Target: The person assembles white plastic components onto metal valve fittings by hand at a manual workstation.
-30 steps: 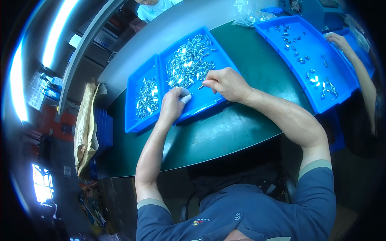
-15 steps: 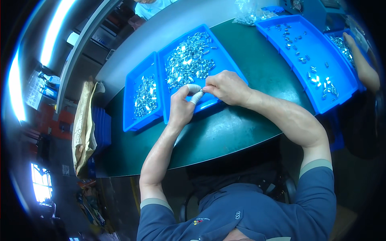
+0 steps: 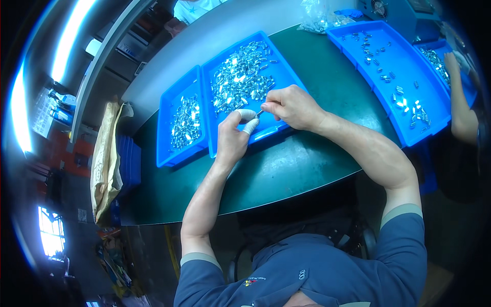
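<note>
Dark green worktop (image 3: 286,169) bearing blue plastic trays (image 3: 255,51) of shiny metal pieces; left hand (image 3: 232,138) and right hand (image 3: 291,105), each grip pinched shut on one small metal piece (image 3: 260,113) between them.

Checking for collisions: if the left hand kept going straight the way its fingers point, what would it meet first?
Probably the right hand: the left hand points up-right at it, fingertips nearly meeting over the blue tray. Depth is uncertain.
</note>
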`<state>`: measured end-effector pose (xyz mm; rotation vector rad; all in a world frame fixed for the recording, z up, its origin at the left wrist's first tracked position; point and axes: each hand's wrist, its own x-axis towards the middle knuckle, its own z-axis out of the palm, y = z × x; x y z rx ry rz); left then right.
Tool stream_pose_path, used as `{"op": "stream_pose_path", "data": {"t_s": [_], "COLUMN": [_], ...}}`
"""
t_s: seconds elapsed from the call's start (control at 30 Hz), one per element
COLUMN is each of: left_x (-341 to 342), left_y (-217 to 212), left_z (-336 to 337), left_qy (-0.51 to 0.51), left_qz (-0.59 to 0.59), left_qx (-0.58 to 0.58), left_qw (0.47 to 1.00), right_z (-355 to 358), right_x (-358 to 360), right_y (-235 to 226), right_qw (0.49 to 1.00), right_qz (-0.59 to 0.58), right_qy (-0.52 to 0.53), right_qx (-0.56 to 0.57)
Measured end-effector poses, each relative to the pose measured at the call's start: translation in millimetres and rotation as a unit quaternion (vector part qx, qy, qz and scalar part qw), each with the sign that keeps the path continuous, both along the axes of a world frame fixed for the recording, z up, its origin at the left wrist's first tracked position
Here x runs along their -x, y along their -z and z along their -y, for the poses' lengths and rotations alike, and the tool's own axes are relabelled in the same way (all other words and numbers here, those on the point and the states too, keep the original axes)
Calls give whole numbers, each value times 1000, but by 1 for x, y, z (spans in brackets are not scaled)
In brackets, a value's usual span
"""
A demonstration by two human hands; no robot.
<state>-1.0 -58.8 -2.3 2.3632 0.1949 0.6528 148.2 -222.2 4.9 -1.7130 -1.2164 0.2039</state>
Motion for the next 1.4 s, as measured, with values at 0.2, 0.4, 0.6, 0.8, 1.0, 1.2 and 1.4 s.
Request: {"op": "stream_pose_path", "data": {"t_s": [0.2,0.4,0.6,0.8,1.0,1.2,1.4], "left_x": [1,1,9,14,23,-1,-10], "left_y": [1,3,-3,-19,-46,-22,-8], "left_z": [1,1,-2,-36,-109,-106,-117], "left_qy": [8,2,-6,-24,-230,-141,-143], "left_qz": [18,25,10,42,-31,-171,-233], "left_qx": [-41,-52,-62,-169,-314,-472,-479], "left_qw": [999,998,998,984,921,853,834], "right_z": [1,-2,-2,-3,-2,-1,-4], "right_x": [2,1,2,-4,-3,-3,3], "right_y": [1,6,7,10,3,5,3], "right_qw": [996,996,997,997,999,999,999], "right_qz": [86,86,75,27,6,-5,3], "right_qy": [18,21,13,25,25,24,5], "right_qx": [0,18,6,-61,-36,-30,-45]}}
